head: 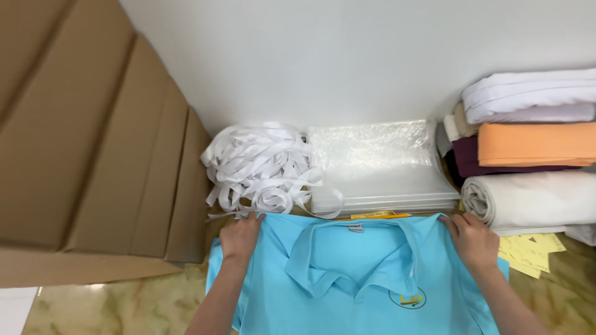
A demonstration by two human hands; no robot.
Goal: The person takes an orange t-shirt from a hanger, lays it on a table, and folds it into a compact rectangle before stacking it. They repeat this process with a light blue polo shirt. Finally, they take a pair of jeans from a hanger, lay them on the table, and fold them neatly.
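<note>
Shirt: I see a light blue polo shirt (347,285) lying flat on the surface (124,307), front side up, collar toward the wall. It has a small round badge on the chest.
Left hand: my left hand (241,239) rests on the shirt's shoulder on the left side. Its grip is closed on the cloth — the fingers curl over the top edge.
Right hand: my right hand (473,239) sits on the other shoulder. Its grip is pinching the cloth at the edge too.
Ribbon: a messy pile of white ribbon (261,167) lies just behind my left hand, nearly touching the fingers.
Bags: a flat stack of clear plastic bags (379,164) sits behind the collar, next to the ribbon.
Pencil: a thin orange pencil (372,217) lies between the bags and the shirt.
Cloth: folded cloth (534,149) in white, orange and dark red is piled on the right, near my right hand.
Paper: yellow paper slips (531,254) lie under that pile — just beside the shirt.
Boxes: flat brown cardboard (81,142) leans on the left.
</note>
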